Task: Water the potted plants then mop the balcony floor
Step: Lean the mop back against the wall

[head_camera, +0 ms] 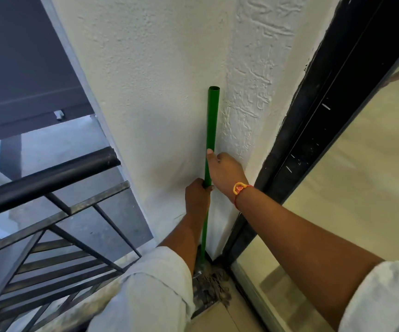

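A mop with a green handle (211, 121) stands upright in the corner of the white textured wall (160, 80). Its grey stringy head (214, 287) rests on the tiled balcony floor (232, 317). My left hand (197, 196) is closed around the handle low down. My right hand (226, 172) sits higher on the handle, thumb against the pole and fingers wrapped behind it. A red and yellow thread band circles my right wrist. No potted plants are in view.
A black metal railing (47, 178) with slanted bars runs along the left, with open space beyond it. A black door frame (313, 130) and a glass sliding door (361, 188) stand on the right.
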`<move>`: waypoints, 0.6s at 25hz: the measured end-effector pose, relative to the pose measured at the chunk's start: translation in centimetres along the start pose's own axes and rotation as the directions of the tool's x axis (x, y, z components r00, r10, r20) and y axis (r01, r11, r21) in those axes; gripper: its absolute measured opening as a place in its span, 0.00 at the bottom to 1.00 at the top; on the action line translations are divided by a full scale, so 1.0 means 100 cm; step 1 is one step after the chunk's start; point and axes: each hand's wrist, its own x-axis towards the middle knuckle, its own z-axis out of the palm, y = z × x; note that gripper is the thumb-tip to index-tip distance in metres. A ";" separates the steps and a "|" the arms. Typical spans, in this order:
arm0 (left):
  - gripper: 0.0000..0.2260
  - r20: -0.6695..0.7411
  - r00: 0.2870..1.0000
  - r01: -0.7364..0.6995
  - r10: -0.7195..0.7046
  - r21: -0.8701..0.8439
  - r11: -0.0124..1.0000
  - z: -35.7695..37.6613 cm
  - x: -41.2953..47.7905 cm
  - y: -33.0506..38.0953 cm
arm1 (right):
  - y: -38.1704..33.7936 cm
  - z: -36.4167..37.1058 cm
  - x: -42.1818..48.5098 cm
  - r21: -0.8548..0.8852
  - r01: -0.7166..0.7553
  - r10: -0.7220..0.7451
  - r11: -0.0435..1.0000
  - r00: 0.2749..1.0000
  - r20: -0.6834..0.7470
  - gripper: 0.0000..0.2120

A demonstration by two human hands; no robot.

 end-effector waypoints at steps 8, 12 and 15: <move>0.10 0.040 0.998 -0.045 0.042 0.086 0.995 0.008 0.003 0.000 | 0.003 -0.012 -0.012 -0.118 0.107 -0.108 0.987 0.994 -0.003 0.25; 0.19 0.013 0.999 -0.047 0.047 0.008 0.999 -0.004 -0.019 -0.004 | 0.005 -0.014 -0.023 -0.166 0.151 -0.151 0.974 0.988 0.015 0.26; 0.27 0.021 0.999 -0.041 0.039 0.068 0.997 -0.019 -0.046 -0.011 | 0.011 -0.015 -0.031 -0.257 0.209 -0.203 0.944 0.978 0.050 0.27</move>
